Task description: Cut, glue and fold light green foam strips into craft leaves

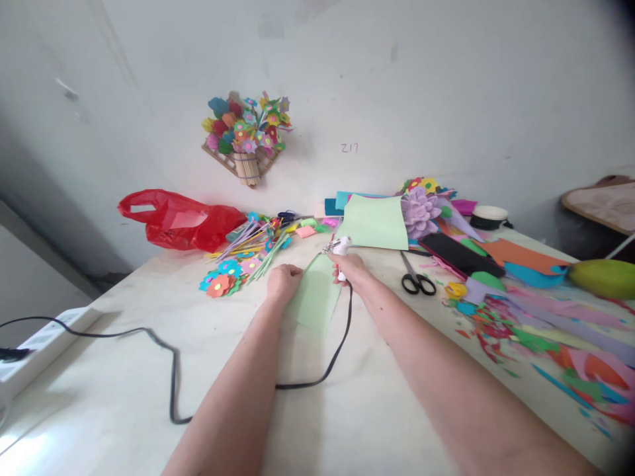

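My right hand (347,266) is wrapped round a white glue gun (342,246) with a black cord (348,324) trailing from it. The gun's tip is over the far edge of a light green sheet (314,297), which lies in front of me; whether it touches the sheet I cannot tell. My left hand (284,283) has its fingers pinched at the sheet's left edge. Just beyond the gun stands a larger light green sheet (376,223). Black-handled scissors (417,276) lie to the right of my right hand.
On the left are foam flowers (221,284), thin sticks (239,244), a red plastic bag (184,221) and a white power strip (44,350). Coloured scraps (546,337), a dark phone-like slab (461,254) and a purple flower (421,211) lie on the right. A flower basket (247,165) hangs on the wall.
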Demonstrator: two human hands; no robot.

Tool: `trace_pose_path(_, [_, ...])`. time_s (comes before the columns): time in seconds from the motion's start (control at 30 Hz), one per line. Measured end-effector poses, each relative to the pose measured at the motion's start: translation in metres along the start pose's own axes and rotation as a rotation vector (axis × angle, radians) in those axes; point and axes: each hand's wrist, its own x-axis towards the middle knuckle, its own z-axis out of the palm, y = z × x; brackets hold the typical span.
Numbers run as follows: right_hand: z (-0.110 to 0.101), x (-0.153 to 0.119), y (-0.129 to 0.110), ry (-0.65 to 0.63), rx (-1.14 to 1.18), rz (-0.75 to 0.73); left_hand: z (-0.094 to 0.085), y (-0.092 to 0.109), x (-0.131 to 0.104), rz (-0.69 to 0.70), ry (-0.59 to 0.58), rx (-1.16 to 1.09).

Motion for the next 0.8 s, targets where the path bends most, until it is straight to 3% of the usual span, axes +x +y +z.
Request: trace_pose_path(0.8, [0.0022,-0.0066,-0.0068,-0.073,-0.108,0.047,-0.0021,0.0032,0.0008,-0.026,-0.036,0.041])
